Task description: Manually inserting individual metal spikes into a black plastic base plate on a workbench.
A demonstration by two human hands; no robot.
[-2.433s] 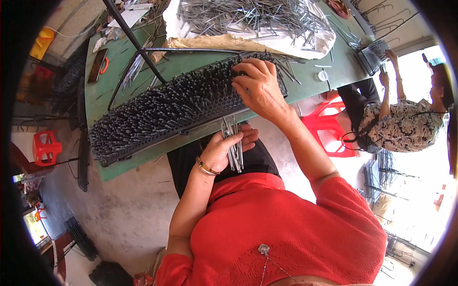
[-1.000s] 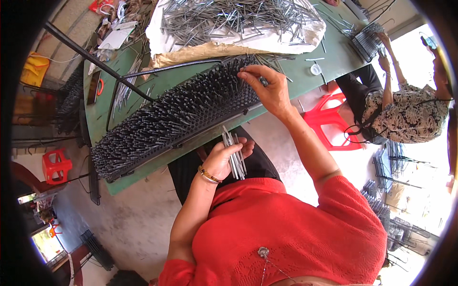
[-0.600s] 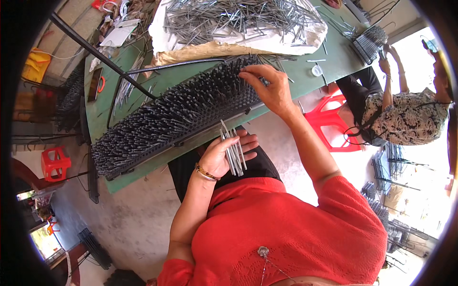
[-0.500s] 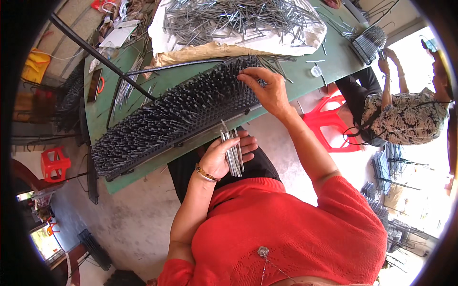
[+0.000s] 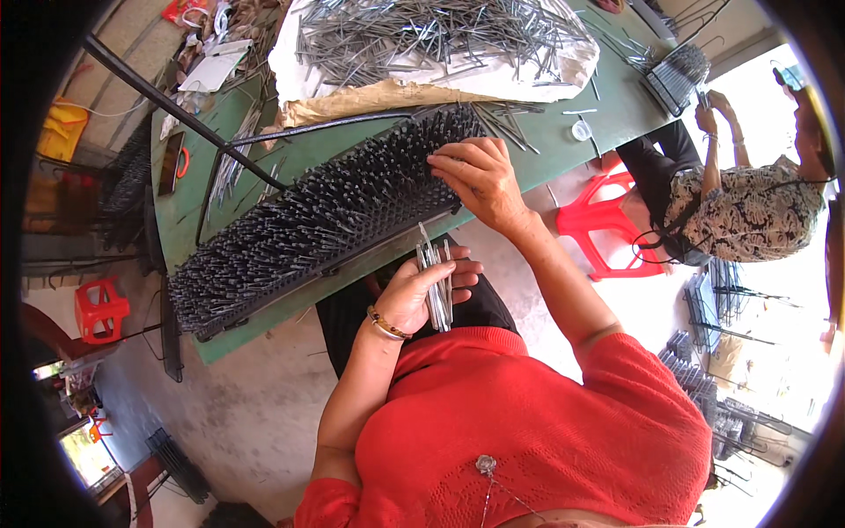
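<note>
A long black rack (image 5: 290, 233), densely filled with upright dark rods, lies slantwise along the near edge of the green table. Below its edge my left hand (image 5: 414, 295) is closed around a bundle of thin silvery metal rods (image 5: 437, 286), thumb across them and the other fingers partly spread. My right hand (image 5: 486, 183) is over the rack's right end, with thumb and fingertips pinched together close to the upright rods. Whatever those fingertips hold, if anything, is too small to make out.
Loose metal rods (image 5: 431, 40) are heaped on a white sack (image 5: 282, 66) on the green table (image 5: 546, 132). A small clear cup (image 5: 581, 131), a phone (image 5: 172, 163) and a black bar (image 5: 185, 114) are around. At right, a co-worker (image 5: 748, 207) sits by a red stool (image 5: 598, 231), handling a smaller rack (image 5: 676, 79).
My right hand has come slightly down and toward me along the rack's right end, its fingers more curled. My left hand with the rods has shifted slightly right.
</note>
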